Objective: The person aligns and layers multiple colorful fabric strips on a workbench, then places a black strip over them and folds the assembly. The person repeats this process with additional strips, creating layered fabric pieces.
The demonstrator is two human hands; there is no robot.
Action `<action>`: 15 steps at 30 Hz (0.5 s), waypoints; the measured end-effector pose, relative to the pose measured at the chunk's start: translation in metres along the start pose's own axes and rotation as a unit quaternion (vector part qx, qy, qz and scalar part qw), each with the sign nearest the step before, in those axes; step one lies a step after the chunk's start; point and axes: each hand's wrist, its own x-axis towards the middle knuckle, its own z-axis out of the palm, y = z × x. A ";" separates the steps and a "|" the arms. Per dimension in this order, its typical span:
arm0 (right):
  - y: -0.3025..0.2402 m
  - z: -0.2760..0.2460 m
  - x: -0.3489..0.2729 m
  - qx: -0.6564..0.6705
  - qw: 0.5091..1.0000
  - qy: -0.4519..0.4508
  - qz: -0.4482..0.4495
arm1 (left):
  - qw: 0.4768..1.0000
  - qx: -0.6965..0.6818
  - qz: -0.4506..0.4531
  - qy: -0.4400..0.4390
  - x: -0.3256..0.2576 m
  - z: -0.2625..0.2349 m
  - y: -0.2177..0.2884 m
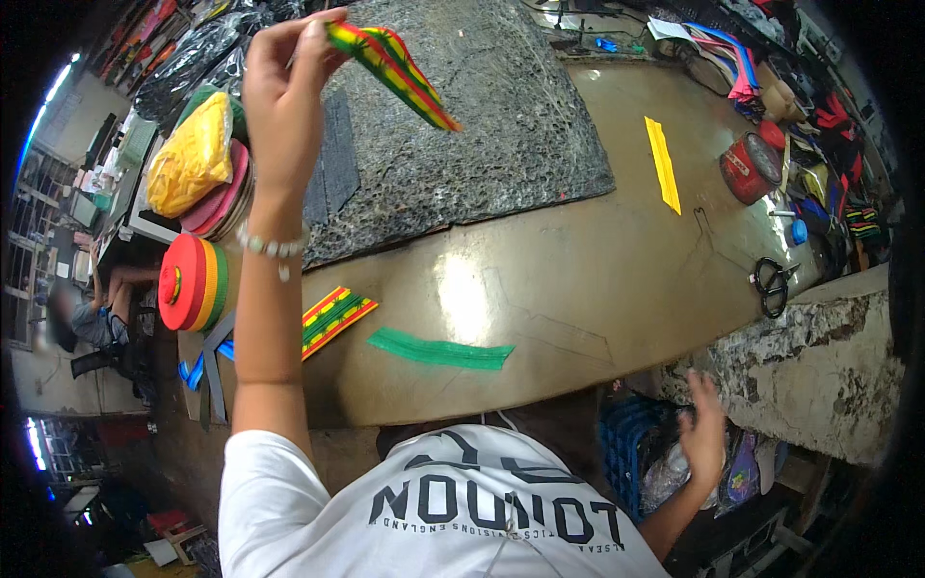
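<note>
My left hand [289, 72] is raised over the far part of the table and pinches one end of a red, yellow and green patterned strip [400, 77]. The strip hangs folded to the right of my fingers. Below my forearm, a similar patterned strip [337, 320] lies partly hidden on the table. A green zipper-like strip [441, 349] rests beside it, near the front edge. My right hand [708, 429] is off the table's front right edge, fingers apart, holding nothing visible. A yellow strip [663, 166] lies farther back on the right.
A dark, rough slab [472, 125] covers the table's far middle. Left of it are a yellow bagged bundle [193, 159] and a striped round roll [193, 282]. On the right stand a red can [752, 169] and black scissors [771, 287]. Another person [92, 308] sits far left.
</note>
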 end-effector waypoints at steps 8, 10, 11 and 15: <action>-0.173 -0.069 0.101 0.520 0.828 0.036 -0.206 | 0.952 -0.159 -0.259 -0.026 -0.115 0.040 0.094; -0.217 -0.054 0.112 0.643 0.738 -0.091 -0.186 | 0.947 -0.123 -0.296 -0.027 -0.141 0.053 0.110; -0.232 -0.049 0.112 0.707 0.663 -0.157 -0.190 | 0.960 -0.082 -0.263 -0.041 -0.150 0.057 0.116; -0.246 -0.032 0.088 0.731 0.664 -0.099 -0.123 | 0.967 -0.021 -0.254 -0.004 -0.173 0.054 0.122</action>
